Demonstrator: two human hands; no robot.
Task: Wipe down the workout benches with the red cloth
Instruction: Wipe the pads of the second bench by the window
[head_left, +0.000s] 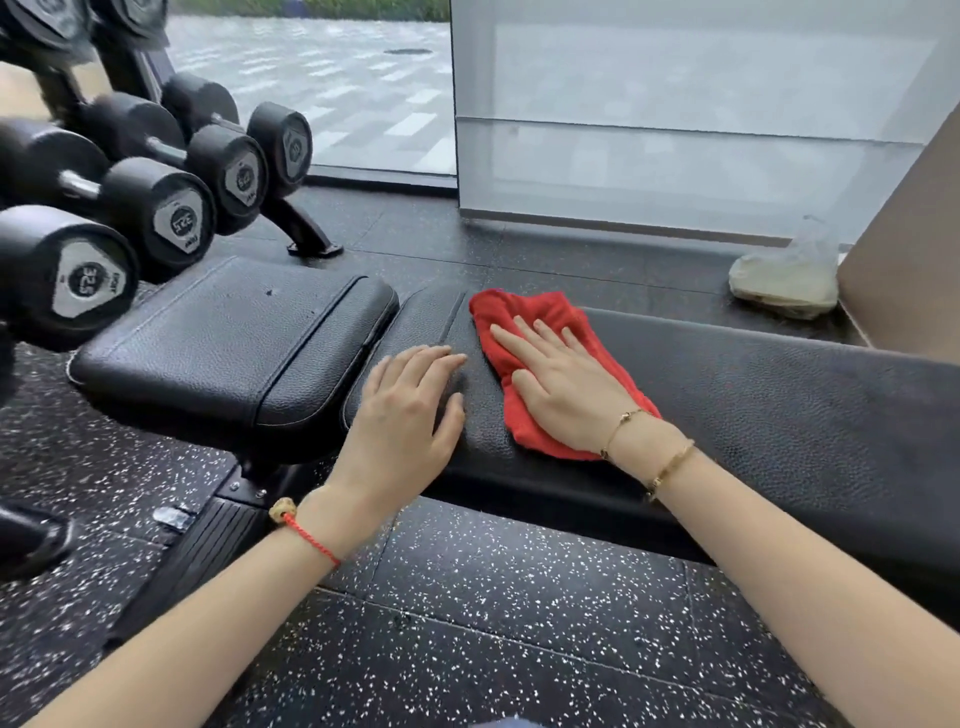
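Observation:
A black padded workout bench runs across the view, with its long back pad (753, 410) on the right and a separate seat pad (234, 338) on the left. The red cloth (524, 317) lies spread on the left end of the long pad. My right hand (561, 379) presses flat on the cloth with straight fingers. My left hand (410, 421) rests flat on the bare pad just left of the cloth, near the gap between the two pads.
A rack of black dumbbells (130, 202) stands close on the left, its foot (306, 234) on the speckled rubber floor (493, 623). A bagged bundle (784, 280) lies by the wall at the back right. A window runs behind.

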